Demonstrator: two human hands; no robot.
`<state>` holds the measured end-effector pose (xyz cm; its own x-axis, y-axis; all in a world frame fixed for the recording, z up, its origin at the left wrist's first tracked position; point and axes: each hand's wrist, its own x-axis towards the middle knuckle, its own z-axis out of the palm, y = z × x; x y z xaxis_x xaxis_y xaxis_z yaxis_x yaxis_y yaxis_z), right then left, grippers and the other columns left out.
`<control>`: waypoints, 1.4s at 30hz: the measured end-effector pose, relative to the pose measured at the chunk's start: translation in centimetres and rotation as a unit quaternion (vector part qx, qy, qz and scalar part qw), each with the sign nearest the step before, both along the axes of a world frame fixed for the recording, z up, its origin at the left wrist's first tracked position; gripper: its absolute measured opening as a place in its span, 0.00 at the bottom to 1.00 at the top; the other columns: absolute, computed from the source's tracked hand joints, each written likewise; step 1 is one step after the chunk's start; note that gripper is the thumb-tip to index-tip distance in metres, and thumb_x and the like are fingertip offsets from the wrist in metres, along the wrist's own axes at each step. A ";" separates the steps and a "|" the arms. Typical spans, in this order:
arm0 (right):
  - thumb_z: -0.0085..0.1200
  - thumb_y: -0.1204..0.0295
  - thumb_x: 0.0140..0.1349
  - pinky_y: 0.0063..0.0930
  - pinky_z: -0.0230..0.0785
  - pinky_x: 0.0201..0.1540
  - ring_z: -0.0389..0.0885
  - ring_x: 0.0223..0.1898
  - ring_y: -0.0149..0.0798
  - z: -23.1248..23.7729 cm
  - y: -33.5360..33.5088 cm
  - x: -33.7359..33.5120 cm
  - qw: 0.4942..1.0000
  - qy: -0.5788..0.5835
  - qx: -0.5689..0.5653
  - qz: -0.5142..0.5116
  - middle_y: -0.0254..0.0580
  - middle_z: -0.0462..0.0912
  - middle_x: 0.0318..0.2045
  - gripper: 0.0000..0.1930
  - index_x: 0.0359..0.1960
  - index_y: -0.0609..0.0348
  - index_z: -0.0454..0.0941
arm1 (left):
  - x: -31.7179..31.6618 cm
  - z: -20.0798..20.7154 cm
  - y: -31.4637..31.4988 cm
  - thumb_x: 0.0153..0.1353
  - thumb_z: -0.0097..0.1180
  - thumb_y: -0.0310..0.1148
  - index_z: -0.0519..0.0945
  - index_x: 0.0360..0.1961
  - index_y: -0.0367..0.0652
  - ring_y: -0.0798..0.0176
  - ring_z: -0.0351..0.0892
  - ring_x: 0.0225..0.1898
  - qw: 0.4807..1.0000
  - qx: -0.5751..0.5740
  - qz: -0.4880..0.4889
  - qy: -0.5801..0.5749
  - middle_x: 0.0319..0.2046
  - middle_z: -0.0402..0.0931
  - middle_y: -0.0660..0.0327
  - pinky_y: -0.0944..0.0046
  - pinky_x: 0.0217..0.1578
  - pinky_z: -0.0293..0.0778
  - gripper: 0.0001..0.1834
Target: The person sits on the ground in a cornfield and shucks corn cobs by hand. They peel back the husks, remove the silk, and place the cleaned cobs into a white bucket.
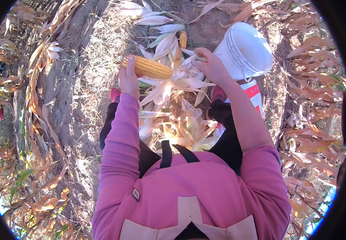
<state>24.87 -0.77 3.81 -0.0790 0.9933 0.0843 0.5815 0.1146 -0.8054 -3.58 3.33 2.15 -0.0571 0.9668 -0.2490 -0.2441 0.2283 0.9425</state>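
The sleeves (119, 138) are pink, the trousers (227, 154) black

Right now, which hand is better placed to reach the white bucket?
Right, I'd judge: the right hand is nearer the white bucket and holds no cob; the left hand grips the yellow cob.

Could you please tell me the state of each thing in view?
Large corn ear: husked, held in the left hand
Right hand: partly open, fingers bent
Smaller corn ear: unheld, kernels showing
Corn husks: dry, loosely piled
White bucket: unheld, seemingly upright
Right sleeve: pushed up
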 end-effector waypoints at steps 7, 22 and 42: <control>0.61 0.58 0.56 0.36 0.65 0.57 0.75 0.52 0.46 0.3 -0.9 -4.3 0.971 0.039 -0.185 0.148 0.50 0.73 0.55 0.35 0.62 0.58 0.62 | 0.5 -0.3 -0.2 0.62 0.51 0.54 0.73 0.46 0.39 0.67 0.76 0.37 0.997 -0.055 -0.016 -0.058 0.38 0.75 0.61 0.65 0.35 0.73 0.26; 0.49 0.60 0.64 0.41 0.69 0.36 0.80 0.33 0.49 2.3 -6.4 -9.6 0.881 -0.101 -0.124 0.446 0.45 0.81 0.29 0.11 0.39 0.51 0.76 | -0.9 -0.5 0.3 0.64 0.49 0.53 0.73 0.43 0.41 0.64 0.76 0.37 0.984 -0.075 0.053 -0.154 0.34 0.74 0.61 0.63 0.41 0.73 0.23; 0.52 0.55 0.63 0.18 0.68 0.26 0.74 0.29 0.24 3.5 -2.2 -3.7 0.871 0.431 -0.232 -0.046 0.34 0.75 0.34 0.27 0.57 0.62 0.65 | 3.3 -1.3 -2.5 0.71 0.41 0.43 0.74 0.31 0.39 0.73 0.64 0.21 0.922 0.057 -0.361 0.130 0.18 0.69 0.68 0.70 0.24 0.62 0.19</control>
<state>21.17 -2.99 7.29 -0.1033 0.9348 -0.3399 -0.2726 -0.3553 -0.8942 -0.25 0.88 0.83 0.5672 0.7956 -0.2129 0.1711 0.1391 0.9754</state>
